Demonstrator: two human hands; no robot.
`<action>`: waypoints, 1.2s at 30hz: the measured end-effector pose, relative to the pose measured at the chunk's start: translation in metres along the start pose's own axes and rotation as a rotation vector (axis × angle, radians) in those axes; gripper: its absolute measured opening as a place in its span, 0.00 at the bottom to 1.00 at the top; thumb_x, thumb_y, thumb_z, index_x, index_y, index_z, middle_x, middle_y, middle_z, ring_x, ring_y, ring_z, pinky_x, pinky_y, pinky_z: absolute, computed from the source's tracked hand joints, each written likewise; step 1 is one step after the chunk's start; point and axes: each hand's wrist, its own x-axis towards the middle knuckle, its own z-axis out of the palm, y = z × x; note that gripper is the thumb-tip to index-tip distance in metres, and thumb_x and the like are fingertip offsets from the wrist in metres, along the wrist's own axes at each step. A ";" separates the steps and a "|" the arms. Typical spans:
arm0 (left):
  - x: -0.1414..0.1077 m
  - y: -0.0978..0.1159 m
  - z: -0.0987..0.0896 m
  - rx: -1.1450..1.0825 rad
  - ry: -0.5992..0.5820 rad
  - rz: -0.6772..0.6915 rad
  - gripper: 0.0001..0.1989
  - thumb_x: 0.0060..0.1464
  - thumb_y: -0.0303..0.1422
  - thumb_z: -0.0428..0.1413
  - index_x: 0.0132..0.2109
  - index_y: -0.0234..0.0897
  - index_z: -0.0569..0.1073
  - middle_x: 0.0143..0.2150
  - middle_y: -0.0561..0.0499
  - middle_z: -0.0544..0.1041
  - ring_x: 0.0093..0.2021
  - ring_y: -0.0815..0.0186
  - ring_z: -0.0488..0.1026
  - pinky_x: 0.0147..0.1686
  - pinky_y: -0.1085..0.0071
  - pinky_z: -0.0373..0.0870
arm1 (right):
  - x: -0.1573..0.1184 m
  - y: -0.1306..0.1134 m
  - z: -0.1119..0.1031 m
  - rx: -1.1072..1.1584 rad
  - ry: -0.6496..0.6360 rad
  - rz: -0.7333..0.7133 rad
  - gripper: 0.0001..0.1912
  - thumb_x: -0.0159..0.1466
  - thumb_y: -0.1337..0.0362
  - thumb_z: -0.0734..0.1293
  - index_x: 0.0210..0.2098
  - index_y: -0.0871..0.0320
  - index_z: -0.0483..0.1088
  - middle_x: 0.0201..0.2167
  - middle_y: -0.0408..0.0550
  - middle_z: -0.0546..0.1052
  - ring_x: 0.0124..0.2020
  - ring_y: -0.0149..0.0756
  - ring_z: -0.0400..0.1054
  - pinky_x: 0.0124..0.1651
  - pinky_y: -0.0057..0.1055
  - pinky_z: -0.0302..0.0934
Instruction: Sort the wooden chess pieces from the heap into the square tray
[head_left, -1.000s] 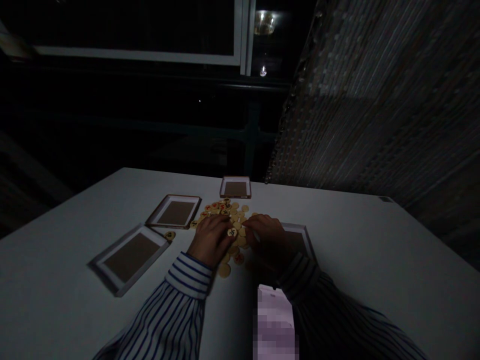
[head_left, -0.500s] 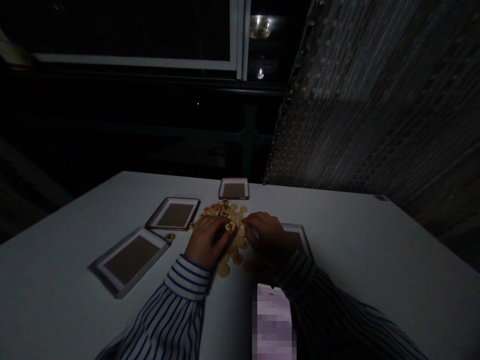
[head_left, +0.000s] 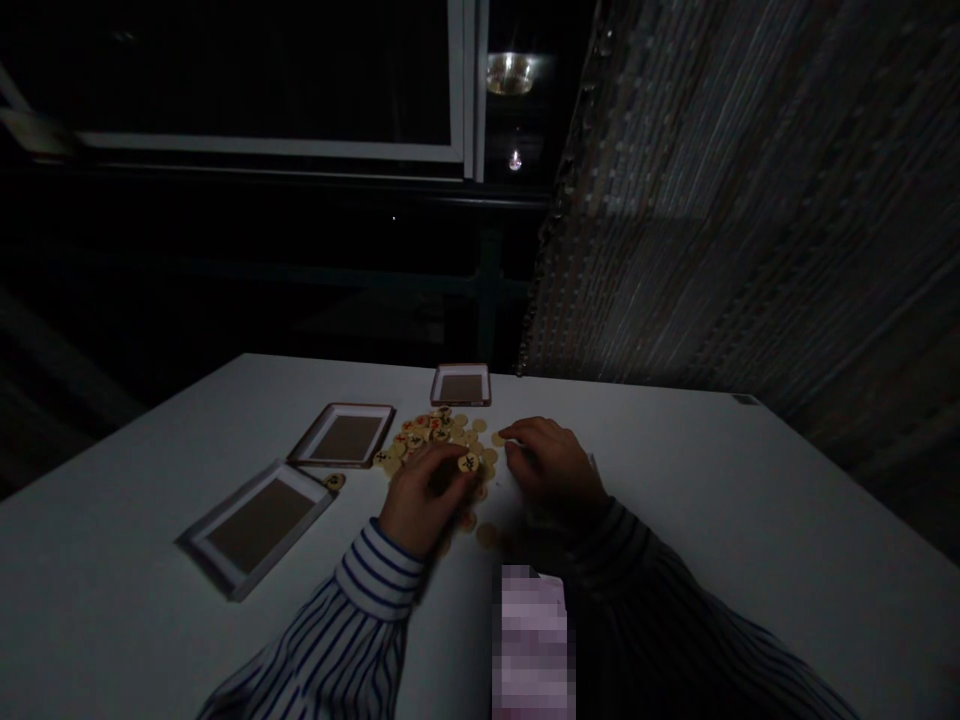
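A loose heap of round wooden xiangqi pieces point(head_left: 431, 430), some marked in red or black, lies on the white table. My left hand point(head_left: 424, 490) is closed at the heap's near side, with a black-marked xiangqi piece point(head_left: 468, 463) between thumb and fingers. To its right, my right hand point(head_left: 555, 465) has its fingertips on a plain-faced xiangqi piece point(head_left: 499, 439) at the heap's right edge. The thumb is partly in shadow, but the fingers look closed on that piece.
Shallow open trays stand around the heap: a grey one point(head_left: 201, 560) at left, a brown-rimmed one point(head_left: 296, 452) beside it, another point(head_left: 460, 404) behind. One lone piece point(head_left: 334, 482) touches the grey tray. A pixelated pinkish object point(head_left: 532, 640) is in front. A bead curtain point(head_left: 675, 250) hangs beyond.
My right hand has moved right, away from the left, with the plain piece shifting along with it. My left hand still holds the black-marked piece. The view has tilted slightly.
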 end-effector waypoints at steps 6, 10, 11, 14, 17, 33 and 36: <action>-0.001 0.013 0.007 -0.075 -0.013 -0.034 0.11 0.47 0.34 0.54 0.39 0.38 0.69 0.39 0.49 0.73 0.40 0.65 0.70 0.42 0.67 0.66 | -0.012 0.009 -0.015 -0.004 0.044 0.016 0.10 0.57 0.68 0.59 0.37 0.59 0.69 0.37 0.48 0.73 0.40 0.35 0.64 0.44 0.33 0.55; -0.001 0.023 0.011 -0.094 -0.003 -0.043 0.10 0.47 0.33 0.54 0.39 0.37 0.70 0.38 0.49 0.74 0.40 0.65 0.70 0.43 0.67 0.66 | -0.020 0.017 -0.023 -0.017 0.054 0.015 0.11 0.57 0.69 0.59 0.37 0.59 0.69 0.36 0.48 0.73 0.40 0.35 0.64 0.44 0.34 0.56; -0.001 0.026 0.012 -0.099 -0.003 -0.046 0.10 0.47 0.33 0.54 0.39 0.37 0.70 0.38 0.49 0.74 0.41 0.65 0.70 0.43 0.67 0.66 | -0.022 0.019 -0.024 -0.018 0.060 0.010 0.11 0.57 0.69 0.59 0.37 0.59 0.69 0.36 0.48 0.73 0.39 0.35 0.64 0.44 0.34 0.56; 0.000 0.033 0.016 -0.119 -0.006 -0.066 0.11 0.47 0.33 0.54 0.39 0.37 0.70 0.38 0.49 0.74 0.41 0.65 0.70 0.43 0.67 0.66 | -0.028 0.026 -0.026 -0.015 0.075 0.003 0.10 0.57 0.69 0.59 0.36 0.60 0.69 0.36 0.49 0.73 0.39 0.36 0.65 0.43 0.34 0.58; 0.000 0.037 0.021 -0.161 -0.024 -0.084 0.11 0.47 0.33 0.54 0.40 0.37 0.70 0.38 0.49 0.74 0.40 0.66 0.70 0.42 0.68 0.66 | -0.036 0.031 -0.027 -0.007 0.083 0.003 0.10 0.57 0.70 0.59 0.36 0.60 0.69 0.35 0.49 0.73 0.39 0.36 0.65 0.43 0.34 0.58; 0.016 0.047 0.054 -0.373 -0.073 -0.144 0.12 0.45 0.30 0.54 0.40 0.37 0.71 0.32 0.51 0.72 0.34 0.68 0.69 0.38 0.71 0.65 | -0.059 0.049 -0.022 0.003 0.226 -0.002 0.09 0.58 0.69 0.58 0.33 0.60 0.69 0.30 0.49 0.75 0.34 0.35 0.67 0.36 0.33 0.62; 0.018 0.050 0.058 -0.429 -0.103 -0.190 0.12 0.44 0.30 0.54 0.39 0.35 0.71 0.27 0.54 0.69 0.29 0.71 0.67 0.31 0.75 0.64 | -0.060 0.052 -0.020 -0.010 0.258 -0.018 0.08 0.58 0.68 0.58 0.33 0.60 0.69 0.29 0.49 0.75 0.33 0.35 0.67 0.35 0.33 0.62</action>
